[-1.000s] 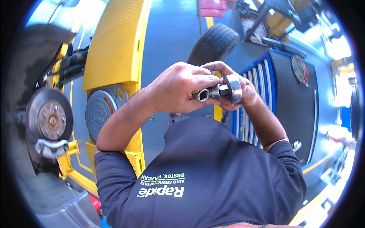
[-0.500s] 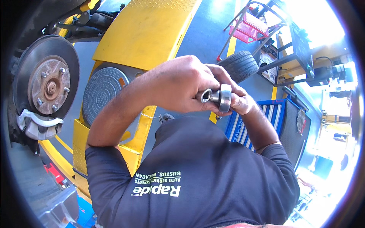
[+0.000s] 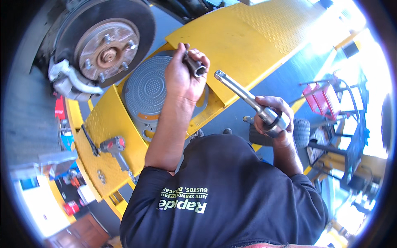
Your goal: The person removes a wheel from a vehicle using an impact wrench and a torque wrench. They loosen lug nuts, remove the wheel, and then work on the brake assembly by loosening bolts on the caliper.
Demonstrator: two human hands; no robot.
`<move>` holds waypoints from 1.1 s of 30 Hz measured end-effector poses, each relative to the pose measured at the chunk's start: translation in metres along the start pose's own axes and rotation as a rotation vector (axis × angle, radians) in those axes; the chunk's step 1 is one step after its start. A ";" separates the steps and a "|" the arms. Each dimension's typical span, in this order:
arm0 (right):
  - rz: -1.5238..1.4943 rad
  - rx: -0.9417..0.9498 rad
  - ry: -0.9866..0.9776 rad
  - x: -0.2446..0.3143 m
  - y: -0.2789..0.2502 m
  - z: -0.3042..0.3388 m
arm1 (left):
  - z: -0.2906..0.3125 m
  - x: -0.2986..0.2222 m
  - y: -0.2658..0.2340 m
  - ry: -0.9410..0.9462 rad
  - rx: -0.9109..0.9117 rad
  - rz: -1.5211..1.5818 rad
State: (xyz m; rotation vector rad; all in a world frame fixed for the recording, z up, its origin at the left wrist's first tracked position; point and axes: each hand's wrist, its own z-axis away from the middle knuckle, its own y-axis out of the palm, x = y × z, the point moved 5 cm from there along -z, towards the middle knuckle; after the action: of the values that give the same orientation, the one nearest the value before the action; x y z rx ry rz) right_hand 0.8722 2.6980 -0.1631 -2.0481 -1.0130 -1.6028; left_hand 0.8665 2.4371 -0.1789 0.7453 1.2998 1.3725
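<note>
My left hand (image 3: 181, 80) is raised with its fingers wrapped round a dark deep socket (image 3: 193, 66), whose open end faces right. Across from it, my right hand (image 3: 287, 109) grips a chrome extension bar (image 3: 240, 91) by its thick round base, where a black ring shows. The bar slants up and left, its bare square tip pointing toward the socket; a gap separates the two. Beyond my left hand is a brake disc (image 3: 144, 29) with a rusty hub (image 3: 93, 49) and bare wheel studs. A silver caliper (image 3: 72, 80) sits at the disc's lower edge.
A yellow lift ramp (image 3: 223, 41) runs behind my hands, with a round grey turning plate (image 3: 142, 93) set in it. An impact wrench (image 3: 115, 146) and several small metal nuts (image 3: 101, 177) lie on the ramp at left. A tyre (image 3: 300, 131) and red trays (image 3: 320, 99) are at right.
My hands were close together over the metal pieces; now they are apart, the left with the socket, the right with the bar. The view has turned, bringing the impact wrench into sight.
</note>
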 end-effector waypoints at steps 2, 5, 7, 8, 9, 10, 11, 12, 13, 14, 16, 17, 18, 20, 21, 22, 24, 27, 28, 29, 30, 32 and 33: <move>-0.008 0.066 0.043 -0.006 -0.002 -0.014 | 0.007 0.005 0.005 0.092 0.032 0.035; -0.118 0.169 0.064 -0.009 -0.005 -0.029 | 0.024 -0.002 0.016 0.357 0.116 -0.286; -0.213 0.215 0.033 -0.006 -0.008 -0.036 | 0.048 -0.014 0.029 0.694 0.175 -0.923; -0.225 0.238 0.047 -0.004 -0.012 -0.037 | 0.058 -0.017 0.039 0.894 0.213 -1.324; -0.243 0.258 0.051 -0.002 -0.014 -0.038 | 0.066 -0.018 0.037 0.840 0.179 -1.536; -0.253 0.283 0.057 0.000 -0.016 -0.039 | 0.073 -0.016 0.041 0.916 0.241 -1.730; -0.237 0.308 0.077 0.002 -0.018 -0.039 | 0.081 -0.013 0.044 0.983 0.304 -1.926; -0.227 0.332 0.098 0.004 -0.018 -0.040 | 0.084 -0.011 0.046 0.978 0.343 -1.996; -0.223 0.358 0.124 0.006 -0.019 -0.040 | 0.088 -0.009 0.048 0.970 0.379 -2.066; -0.201 0.401 0.135 0.008 -0.017 -0.041 | 0.091 -0.007 0.052 0.964 0.403 -2.132; -0.181 0.491 0.138 0.014 -0.014 -0.043 | 0.095 -0.003 0.060 0.928 0.430 -2.218; -0.159 0.539 0.154 0.017 -0.012 -0.045 | 0.096 -0.001 0.064 0.892 0.433 -2.258; -0.184 0.556 0.188 0.019 -0.012 -0.046 | 0.099 -0.002 0.067 0.854 0.409 -2.313; -0.221 0.615 0.271 0.023 -0.010 -0.047 | 0.107 0.000 0.073 0.845 0.467 -2.395; -0.190 0.629 0.294 0.024 -0.011 -0.048 | 0.111 0.000 0.073 0.841 0.476 -2.426; -0.169 0.629 0.297 0.025 -0.011 -0.047 | 0.114 0.003 0.070 0.795 0.498 -2.479; -0.168 0.686 0.283 0.027 -0.009 -0.043 | 0.121 0.005 0.062 0.771 0.507 -2.548; -0.078 0.873 0.259 0.020 -0.002 -0.034 | 0.132 0.008 0.050 0.687 0.511 -2.504; -0.121 0.839 0.251 0.018 0.000 -0.034 | 0.139 0.009 0.050 0.743 0.478 -2.506; -0.191 0.811 0.232 0.017 0.002 -0.035 | 0.145 0.011 0.049 0.736 0.429 -2.531; -0.217 0.801 0.255 0.014 0.006 -0.035 | 0.152 0.013 0.050 0.739 0.372 -2.558; -0.296 0.784 0.277 0.010 0.018 -0.034 | 0.165 0.018 0.057 0.811 0.303 -2.512; -0.359 0.808 0.322 0.009 0.026 -0.032 | 0.170 0.018 0.058 0.853 0.212 -2.468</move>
State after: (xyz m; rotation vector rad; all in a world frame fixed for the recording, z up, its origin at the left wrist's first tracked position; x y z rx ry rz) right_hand 0.8698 2.6619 -0.1410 -1.0825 -1.6147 -1.2860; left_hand 1.0043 2.5129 -0.0908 -1.3617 1.5601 -0.6783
